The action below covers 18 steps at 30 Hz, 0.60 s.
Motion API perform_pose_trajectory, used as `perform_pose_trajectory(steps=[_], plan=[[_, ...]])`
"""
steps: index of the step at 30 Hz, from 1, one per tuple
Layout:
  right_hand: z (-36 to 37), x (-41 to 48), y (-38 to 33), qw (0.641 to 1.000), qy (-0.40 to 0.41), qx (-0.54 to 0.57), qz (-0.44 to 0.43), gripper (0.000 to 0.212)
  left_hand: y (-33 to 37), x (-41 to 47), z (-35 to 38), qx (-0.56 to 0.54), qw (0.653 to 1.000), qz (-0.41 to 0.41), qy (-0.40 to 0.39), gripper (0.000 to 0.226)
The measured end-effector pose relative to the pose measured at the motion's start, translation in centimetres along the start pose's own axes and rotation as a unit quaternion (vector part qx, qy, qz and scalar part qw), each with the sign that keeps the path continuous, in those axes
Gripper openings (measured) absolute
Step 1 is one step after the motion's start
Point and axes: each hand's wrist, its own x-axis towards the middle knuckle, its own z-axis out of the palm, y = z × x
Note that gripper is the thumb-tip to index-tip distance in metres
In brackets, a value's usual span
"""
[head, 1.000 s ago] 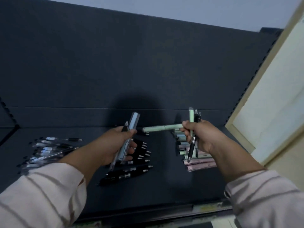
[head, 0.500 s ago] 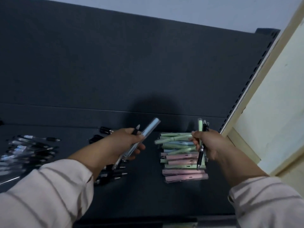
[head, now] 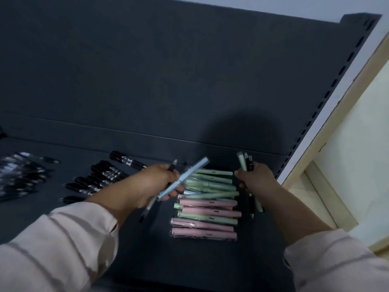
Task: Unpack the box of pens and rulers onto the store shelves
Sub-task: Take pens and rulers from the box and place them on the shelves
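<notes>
My left hand (head: pixel 153 185) grips a light blue pen (head: pixel 185 178) and a thin black pen (head: pixel 173 165), held slanted just left of a pile of green and pink pens (head: pixel 207 204) on the dark shelf (head: pixel 126 239). My right hand (head: pixel 255 180) grips a small bunch of pens (head: pixel 245 163), a pale green one and dark ones, standing upright at the pile's right end. The lower ends of that bunch stick out below the fist.
A group of black pens (head: pixel 99 180) lies left of my left hand. Further left lies a blurred heap of clear-barrelled pens (head: pixel 21 175). The shelf's slotted upright (head: pixel 328 95) and a cream wall (head: pixel 357 144) bound the right side.
The view has shifted right. A green pen that my right hand held out sideways a second ago now lies on the pile. My left hand has tilted its pens toward the pile.
</notes>
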Motion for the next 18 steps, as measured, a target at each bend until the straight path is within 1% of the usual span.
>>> perform_pose_trajectory(steps=[2,5,7,9,12,16,18], plan=[[0.1,-0.2,-0.8,0.999,-0.019,0.022,-0.025,0.015,0.3,0.0,0.5,0.013,1.000,0.003,0.006,0.008],[0.8,-0.6,-2.0,0.988,-0.119,0.102,-0.017,0.017,0.7,0.1,1.2,0.035,0.999,0.009,0.004,0.008],[1.2,-0.9,-2.4,0.979,-0.177,0.097,-0.004,0.016,1.0,0.1,1.8,0.045,0.999,0.013,-0.005,0.009],[1.3,-1.0,-2.4,0.977,-0.200,0.076,-0.007,0.013,1.2,0.3,2.3,0.040,0.999,0.017,-0.013,0.010],[0.7,-0.5,-1.9,0.974,-0.199,0.106,0.012,0.003,1.3,0.7,2.8,0.021,0.999,0.026,0.003,0.014],[-0.5,0.9,-1.2,0.969,-0.163,0.172,0.065,0.006,1.7,1.0,2.4,0.003,0.996,0.038,0.077,0.019],[-0.8,1.5,-0.9,0.968,-0.141,0.190,0.085,0.005,1.9,1.0,2.0,-0.006,0.995,0.037,0.094,0.019]])
